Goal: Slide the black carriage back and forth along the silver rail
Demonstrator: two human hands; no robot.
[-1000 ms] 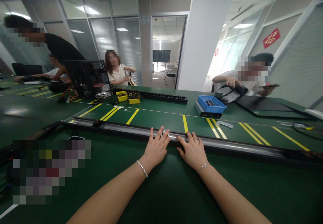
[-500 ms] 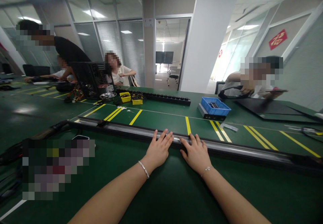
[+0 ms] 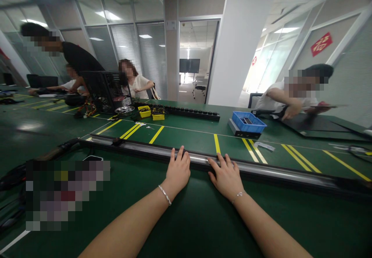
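The green table [image 3: 197, 219] (yellow-striped) bears a long bar [image 3: 267, 169] — and two yellow bins [image 3: 158, 117].

We see a dark green tabletop [image 3: 197, 223] striped with yellow tape [image 3: 217, 143] – some strips single, others paired. The long rail [image 3: 261, 167] is silvery grey along its middle and black at its edges. We also spot yellow trays [image 3: 158, 117], a blue tray [image 3: 250, 128], a black case [image 3: 97, 95], silvery bracelets [image 3: 164, 195] and a red wall sign [image 3: 321, 44] lettered in gold.
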